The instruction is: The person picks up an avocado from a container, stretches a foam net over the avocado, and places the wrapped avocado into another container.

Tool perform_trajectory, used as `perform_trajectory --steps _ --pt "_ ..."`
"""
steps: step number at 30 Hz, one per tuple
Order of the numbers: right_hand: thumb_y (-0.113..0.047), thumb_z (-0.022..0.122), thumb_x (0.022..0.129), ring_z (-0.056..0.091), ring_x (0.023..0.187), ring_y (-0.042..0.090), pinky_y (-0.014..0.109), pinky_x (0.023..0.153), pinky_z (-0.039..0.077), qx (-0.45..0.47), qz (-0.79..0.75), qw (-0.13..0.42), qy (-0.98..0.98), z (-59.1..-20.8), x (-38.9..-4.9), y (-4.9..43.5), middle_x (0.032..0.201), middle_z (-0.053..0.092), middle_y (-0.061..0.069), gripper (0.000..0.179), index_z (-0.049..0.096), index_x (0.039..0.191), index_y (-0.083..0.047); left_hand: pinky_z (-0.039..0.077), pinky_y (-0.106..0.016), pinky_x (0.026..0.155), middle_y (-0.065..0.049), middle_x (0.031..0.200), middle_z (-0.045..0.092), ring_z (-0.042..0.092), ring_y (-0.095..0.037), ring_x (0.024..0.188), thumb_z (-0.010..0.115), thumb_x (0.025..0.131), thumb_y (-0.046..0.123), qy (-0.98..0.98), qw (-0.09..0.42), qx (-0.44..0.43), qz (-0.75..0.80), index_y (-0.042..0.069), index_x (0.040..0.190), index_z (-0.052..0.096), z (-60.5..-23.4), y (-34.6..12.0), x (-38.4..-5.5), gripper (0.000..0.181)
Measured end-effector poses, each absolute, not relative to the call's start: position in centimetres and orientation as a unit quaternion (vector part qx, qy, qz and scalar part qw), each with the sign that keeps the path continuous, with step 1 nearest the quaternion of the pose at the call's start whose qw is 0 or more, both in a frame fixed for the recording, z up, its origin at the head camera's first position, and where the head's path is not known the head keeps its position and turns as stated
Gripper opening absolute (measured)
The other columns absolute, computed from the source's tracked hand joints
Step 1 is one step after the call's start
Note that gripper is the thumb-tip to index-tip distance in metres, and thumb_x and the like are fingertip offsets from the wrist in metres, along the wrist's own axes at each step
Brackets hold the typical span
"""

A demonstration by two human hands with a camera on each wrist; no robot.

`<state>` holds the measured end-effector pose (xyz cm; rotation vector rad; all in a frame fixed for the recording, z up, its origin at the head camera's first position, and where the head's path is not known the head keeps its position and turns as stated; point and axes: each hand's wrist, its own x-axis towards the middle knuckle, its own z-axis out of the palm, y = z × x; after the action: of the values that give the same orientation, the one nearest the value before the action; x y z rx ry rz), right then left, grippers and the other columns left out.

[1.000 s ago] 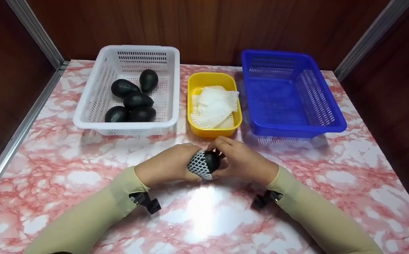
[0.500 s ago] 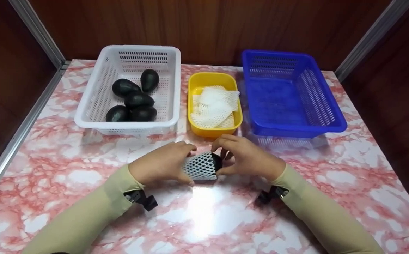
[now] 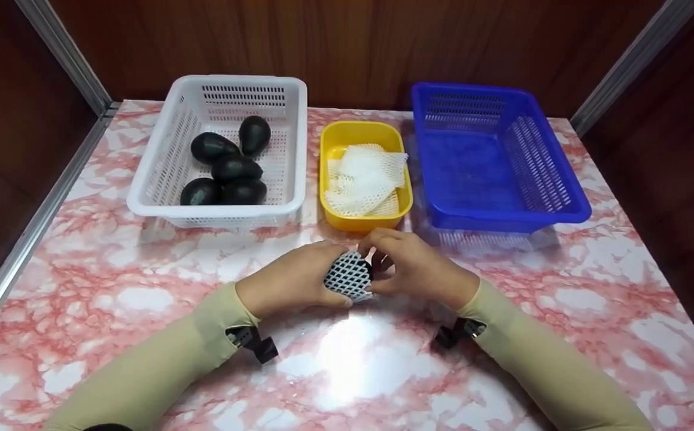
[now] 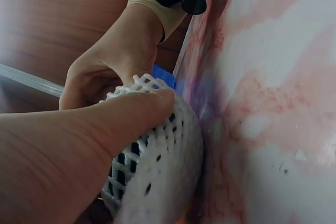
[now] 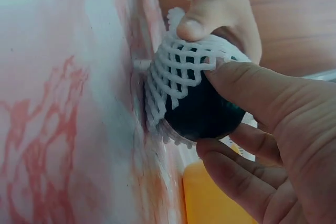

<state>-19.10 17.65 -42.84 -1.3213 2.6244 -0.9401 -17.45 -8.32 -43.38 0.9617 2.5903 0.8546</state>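
A dark avocado [image 5: 205, 111] sits inside a white foam net sleeve [image 3: 347, 278], close over the table in front of the yellow tub. Its rounded end shows bare beyond the sleeve's rim in the right wrist view. My left hand [image 3: 293, 276] grips the sleeved avocado from the left, thumb on the near side of the mesh. From the other side, my right hand [image 3: 423, 266] pinches the sleeve's open rim, the thumb on the mesh and the fingertips against the avocado's bare end. In the left wrist view the mesh [image 4: 163, 161] hides most of the fruit.
At the back left, a white basket [image 3: 215, 211] holds several avocados [image 3: 236, 169]. A yellow tub [image 3: 366, 224] with more foam nets [image 3: 366, 179] stands in the middle. The blue basket [image 3: 502, 220] is at the back right. Wooden panels enclose the marbled table [image 3: 161, 359].
The sleeve now covers more of the avocado than a second ago. My left hand drew back leftward, then came in again around it, while my right hand stays at the rim.
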Motion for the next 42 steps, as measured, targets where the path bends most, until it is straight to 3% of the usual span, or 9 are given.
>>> perform_trajectory --steps 5,9,12,18,24,29,32,37,42 --pt "-0.006 0.089 0.085 0.076 0.107 0.027 0.037 0.086 0.068 -0.407 -0.370 0.058 0.833 -42.5 -19.4 18.5 0.125 0.071 0.012 0.052 0.064 0.131 -0.007 0.055 -0.044 0.109 -0.004 0.132 0.072 0.068 -0.022 0.118 0.093 0.084 0.040 0.887 0.125 0.317 0.312 0.014 0.148 0.061 -43.6 -8.3 -17.6 0.075" --pt "-0.016 0.097 0.080 0.068 0.131 0.038 0.049 0.101 0.065 -0.422 -0.409 0.064 0.807 -43.0 -19.2 18.3 0.150 0.061 0.016 0.084 0.054 0.151 -0.006 0.057 -0.043 0.109 -0.005 0.133 0.072 0.069 -0.022 0.118 0.093 0.084 0.040 0.882 0.132 0.327 0.313 0.012 0.148 0.061 -43.5 -8.5 -17.6 0.077" --pt "-0.029 0.103 0.074 0.062 0.142 0.034 0.050 0.115 0.057 -0.433 -0.363 0.053 0.823 -43.6 -18.8 17.6 0.159 0.058 0.010 0.101 0.051 0.158 -0.010 0.055 -0.045 0.113 -0.006 0.139 0.071 0.069 -0.025 0.124 0.097 0.079 0.042 0.885 0.150 0.333 0.288 0.013 0.154 0.056 -43.0 -8.9 -17.6 0.090" --pt "-0.026 0.100 0.079 0.068 0.133 0.023 0.046 0.116 0.055 -0.413 -0.294 0.041 0.861 -44.0 -18.4 16.9 0.147 0.071 0.004 0.078 0.063 0.147 -0.015 0.052 -0.051 0.118 -0.018 0.144 0.066 0.065 -0.035 0.131 0.099 0.075 0.052 0.923 0.168 0.303 0.166 0.002 0.156 0.052 -41.8 -10.5 -17.4 0.107" --pt "-0.018 0.098 0.080 0.072 0.129 0.023 0.044 0.111 0.059 -0.402 -0.284 0.059 0.869 -43.4 -18.6 17.0 0.145 0.074 0.006 0.074 0.067 0.147 -0.013 0.053 -0.050 0.115 -0.017 0.136 0.068 0.067 -0.035 0.125 0.097 0.077 0.050 0.926 0.168 0.307 0.145 0.000 0.148 0.059 -41.5 -10.9 -17.6 0.095" --pt "-0.017 0.096 0.082 0.075 0.125 0.021 0.039 0.106 0.062 -0.398 -0.281 0.054 0.872 -42.9 -18.8 17.4 0.139 0.077 0.007 0.065 0.072 0.142 -0.011 0.058 -0.049 0.101 -0.012 0.117 0.073 0.070 -0.031 0.106 0.099 0.075 0.044 0.926 0.162 0.309 0.143 0.002 0.128 0.066 -41.5 -10.9 -17.6 0.075" --pt "-0.018 0.099 0.079 0.075 0.125 0.023 0.037 0.103 0.063 -0.404 -0.285 0.046 0.868 -42.8 -18.9 17.7 0.141 0.076 0.008 0.072 0.070 0.144 -0.010 0.059 -0.049 0.091 -0.008 0.103 0.072 0.068 -0.027 0.093 0.099 0.074 0.039 0.926 0.165 0.305 0.147 0.005 0.114 0.067 -41.6 -11.0 -17.7 0.061" --pt "-0.028 0.106 0.068 0.069 0.134 0.027 0.044 0.114 0.058 -0.413 -0.286 0.052 0.863 -43.5 -18.8 17.4 0.155 0.066 0.008 0.105 0.055 0.159 -0.015 0.057 -0.047 0.083 -0.004 0.092 0.069 0.063 -0.023 0.083 0.098 0.074 0.037 0.927 0.169 0.301 0.148 0.008 0.105 0.066 -41.6 -11.1 -17.7 0.053" --pt "-0.028 0.100 0.079 0.071 0.131 0.024 0.045 0.115 0.057 -0.414 -0.260 0.037 0.872 -43.7 -18.5 16.8 0.148 0.072 0.008 0.084 0.062 0.153 -0.013 0.056 -0.046 0.080 -0.003 0.091 0.068 0.063 -0.023 0.082 0.096 0.075 0.038 0.928 0.165 0.298 0.154 0.010 0.105 0.065 -41.7 -11.0 -17.7 0.051"
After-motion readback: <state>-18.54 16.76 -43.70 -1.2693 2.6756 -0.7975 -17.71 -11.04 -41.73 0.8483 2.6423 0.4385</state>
